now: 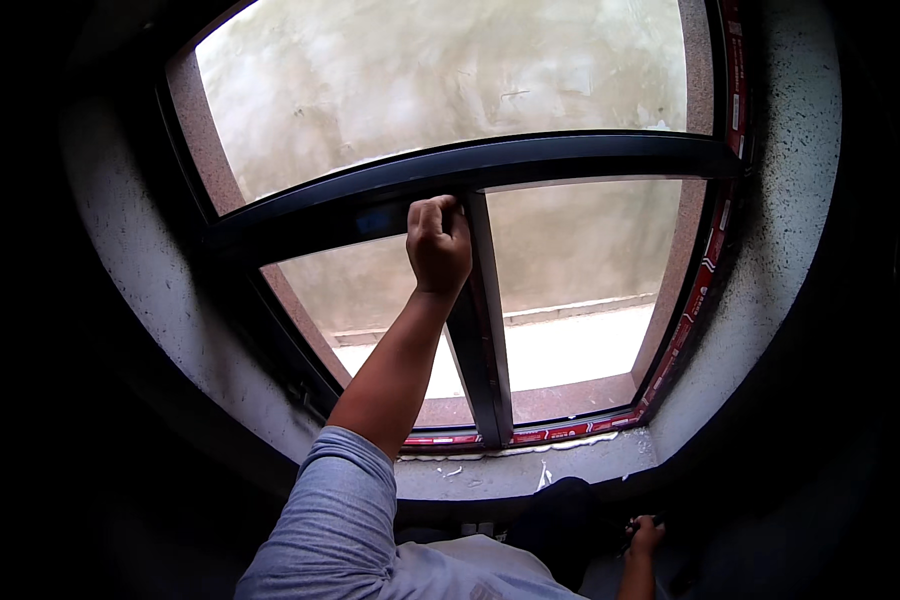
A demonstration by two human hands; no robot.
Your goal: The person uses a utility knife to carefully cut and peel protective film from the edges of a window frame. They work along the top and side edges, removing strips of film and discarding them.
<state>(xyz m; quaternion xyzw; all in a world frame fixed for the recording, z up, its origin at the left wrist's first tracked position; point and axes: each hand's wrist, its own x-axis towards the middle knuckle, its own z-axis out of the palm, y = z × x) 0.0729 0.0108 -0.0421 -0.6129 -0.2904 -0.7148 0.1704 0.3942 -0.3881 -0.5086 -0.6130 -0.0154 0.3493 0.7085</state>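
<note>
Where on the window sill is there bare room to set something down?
The sill is bare on its right stretch, between the frame's red-taped bottom edge and the wall. White scraps litter the middle. The left hand and forearm block the left part.

A rolled-up light grey-blue sleeve point(335, 500) covers the upper arm.

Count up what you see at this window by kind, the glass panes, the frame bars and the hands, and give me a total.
Glass panes: 3, one upper pane, one lower left pane, one lower right pane
Dark frame bars between the panes: 2, one horizontal bar, one vertical bar
Hands: 2, left hand at the bars' junction, right hand low in shadow
Total: 7
</note>
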